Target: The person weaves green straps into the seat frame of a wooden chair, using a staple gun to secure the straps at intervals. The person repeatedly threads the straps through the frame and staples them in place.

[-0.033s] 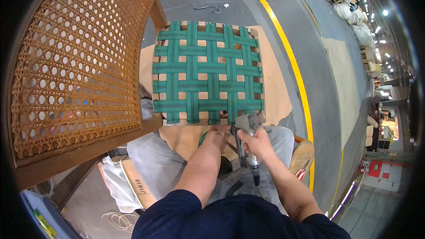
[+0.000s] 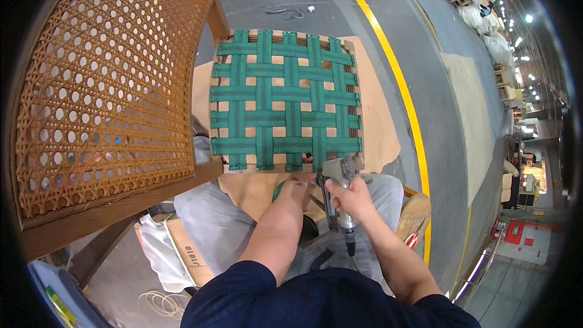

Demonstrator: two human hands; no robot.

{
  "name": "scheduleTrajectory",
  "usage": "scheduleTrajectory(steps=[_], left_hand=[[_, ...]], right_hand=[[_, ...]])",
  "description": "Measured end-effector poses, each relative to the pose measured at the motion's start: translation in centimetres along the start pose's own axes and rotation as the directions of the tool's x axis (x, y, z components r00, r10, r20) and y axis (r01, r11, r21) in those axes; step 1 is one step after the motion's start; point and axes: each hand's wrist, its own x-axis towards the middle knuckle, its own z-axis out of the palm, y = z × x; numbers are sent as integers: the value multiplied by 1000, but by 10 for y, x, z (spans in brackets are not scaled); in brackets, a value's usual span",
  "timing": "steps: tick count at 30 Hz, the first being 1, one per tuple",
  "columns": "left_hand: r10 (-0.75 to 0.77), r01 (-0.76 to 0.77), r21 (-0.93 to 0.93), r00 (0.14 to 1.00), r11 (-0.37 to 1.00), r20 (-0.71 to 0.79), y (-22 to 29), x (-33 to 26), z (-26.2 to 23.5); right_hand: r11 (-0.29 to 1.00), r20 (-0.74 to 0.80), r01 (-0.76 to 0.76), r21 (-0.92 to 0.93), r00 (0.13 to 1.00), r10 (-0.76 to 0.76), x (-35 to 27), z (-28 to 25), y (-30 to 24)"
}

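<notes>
A chair seat frame is crossed by woven green webbing straps (image 2: pixel 279 94), laid over and under each other with square gaps between them. My right hand (image 2: pixel 353 197) is wrapped around the handle of a silver pneumatic staple gun (image 2: pixel 344 169). The gun's head rests at the near right corner of the seat, by the end of a strap. My left hand (image 2: pixel 301 177) reaches to the seat's near edge, just left of the gun; its fingers are mostly hidden under the frame and webbing.
The chair's cane-woven back (image 2: pixel 109 85) rises at my left in a wooden frame (image 2: pixel 121 209). Cardboard (image 2: pixel 379 115) lies on the floor beneath the seat. A round wooden stool top (image 2: pixel 414 217) is by my right knee. A box with white plastic (image 2: pixel 167 249) stands lower left.
</notes>
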Motion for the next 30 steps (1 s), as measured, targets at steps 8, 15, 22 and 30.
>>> scheduleTrajectory(steps=[8, 15, 22, 30], left_hand=[[-35, 33, 37, 998, 999, 49, 0, -2, 13], [40, 521, 850, 850, 79, -525, 2, -51, 21], [259, 332, 646, 943, -688, -209, -11, -85, 46], [190, 100, 903, 982, -419, -20, -38, -166, 109]], right_hand=[[1000, -16, -18, -19, 1000, 18, 0, 1, -1], [969, -135, 143, 200, 984, -118, -34, -43, 1], [938, -189, 186, 292, 973, -135, -44, -64, 9], [938, -49, 158, 308, 987, -150, -34, -52, 12]])
